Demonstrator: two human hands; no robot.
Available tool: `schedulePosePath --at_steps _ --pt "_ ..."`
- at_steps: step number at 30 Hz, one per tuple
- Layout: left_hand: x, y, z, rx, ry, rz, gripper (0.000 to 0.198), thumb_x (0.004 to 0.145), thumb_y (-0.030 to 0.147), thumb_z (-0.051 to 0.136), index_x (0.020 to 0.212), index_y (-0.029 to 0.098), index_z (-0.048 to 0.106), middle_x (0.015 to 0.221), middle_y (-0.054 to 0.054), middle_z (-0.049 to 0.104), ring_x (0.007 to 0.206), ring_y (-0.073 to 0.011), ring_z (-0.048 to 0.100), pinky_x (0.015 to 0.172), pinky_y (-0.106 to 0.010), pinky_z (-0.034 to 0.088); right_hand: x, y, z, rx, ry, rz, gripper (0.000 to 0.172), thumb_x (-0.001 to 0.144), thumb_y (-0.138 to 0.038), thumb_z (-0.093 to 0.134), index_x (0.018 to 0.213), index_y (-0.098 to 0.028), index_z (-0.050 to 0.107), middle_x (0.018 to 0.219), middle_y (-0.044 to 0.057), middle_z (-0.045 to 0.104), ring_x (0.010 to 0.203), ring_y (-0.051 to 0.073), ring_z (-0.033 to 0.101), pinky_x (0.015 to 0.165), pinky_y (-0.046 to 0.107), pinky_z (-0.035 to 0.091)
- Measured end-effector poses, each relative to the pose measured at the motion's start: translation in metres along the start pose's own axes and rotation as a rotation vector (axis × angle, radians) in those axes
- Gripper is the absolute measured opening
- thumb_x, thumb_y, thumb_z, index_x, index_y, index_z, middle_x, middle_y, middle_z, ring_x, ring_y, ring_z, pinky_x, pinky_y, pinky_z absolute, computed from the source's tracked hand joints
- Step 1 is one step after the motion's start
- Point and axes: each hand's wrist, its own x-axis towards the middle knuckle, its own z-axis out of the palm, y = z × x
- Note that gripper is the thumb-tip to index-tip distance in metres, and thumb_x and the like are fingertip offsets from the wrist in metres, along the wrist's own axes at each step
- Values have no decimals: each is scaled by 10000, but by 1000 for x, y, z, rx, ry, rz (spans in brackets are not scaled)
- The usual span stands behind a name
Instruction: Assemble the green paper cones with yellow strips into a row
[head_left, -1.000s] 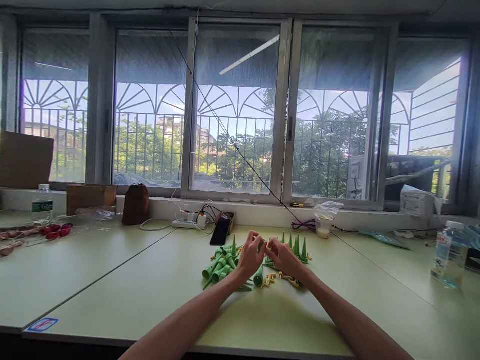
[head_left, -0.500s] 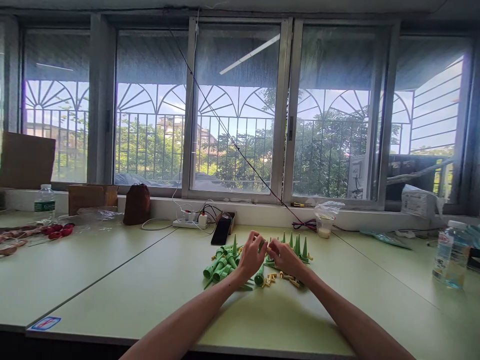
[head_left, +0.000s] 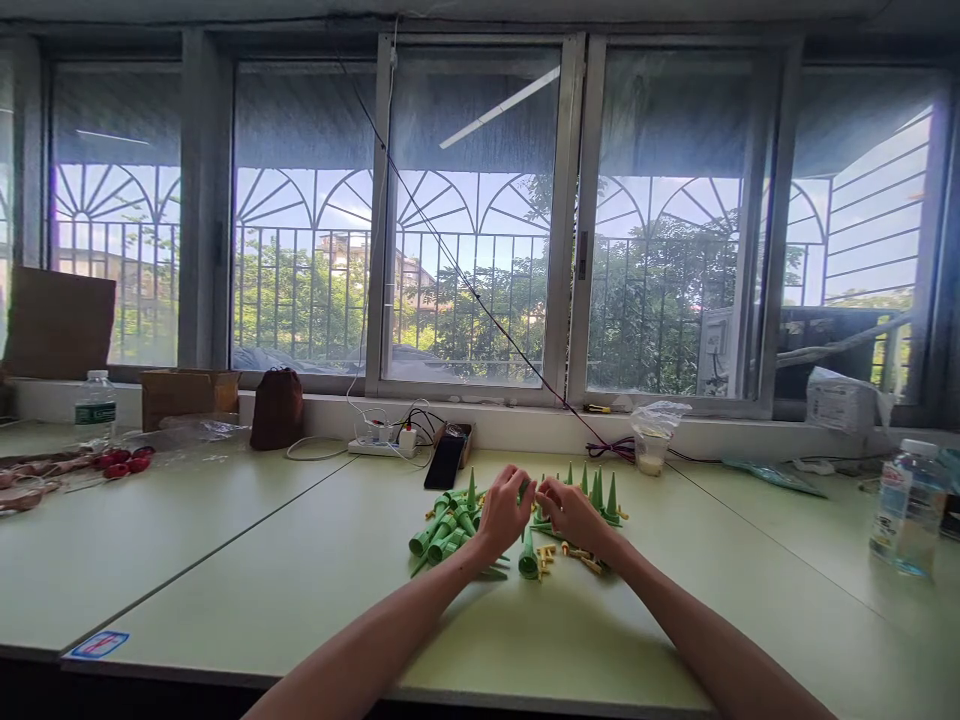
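My left hand is closed, with a bit of a green plastic spike showing at its fingertips. Facing it, my right hand is pinched; a small yellow piece seems to be at its fingertips, mostly hidden. Both hands are held close together above the table. A pile of green spikes with round capped ends lies beside my left hand. Several more green spikes stand point up behind my right hand. One green spike lies below the hands, next to loose small yellow pieces.
The pale green table has seams. A phone and power strip are at the back. A bagged cup is behind the spikes. Bottles stand right and left; a brown pouch is near the sill.
The green spike lying below the hands has rolled slightly to the right, against the yellow pieces. Both hands stay together in almost the same place; the view has shifted a little.
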Motion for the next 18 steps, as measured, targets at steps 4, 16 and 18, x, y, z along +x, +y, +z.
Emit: schedulePosePath --at_steps 4,16,18 --pt "1 0 0 -1 7 -9 174 935 246 466 789 199 549 822 -18 555 705 -134 532 656 -245 397 1 1 1 16 30 -2 151 939 -298 465 821 -206 480 661 -4 601 553 139 527 564 247 375" --pt "-1 -1 0 -109 -61 28 208 871 254 518 1070 200 496 932 -42 610 724 -151 558 664 -267 434 2 2 -3 -12 124 -22 193 933 -285 428 775 -193 487 628 -23 552 541 120 462 562 230 332" --pt "-2 -1 -1 -109 -76 54 260 850 264 547 1094 200 482 975 -54 603 753 -160 563 686 -279 447 2 2 -3 -12 128 -17 196 933 -288 422 776 -192 491 618 -24 549 539 121 462 563 230 334"
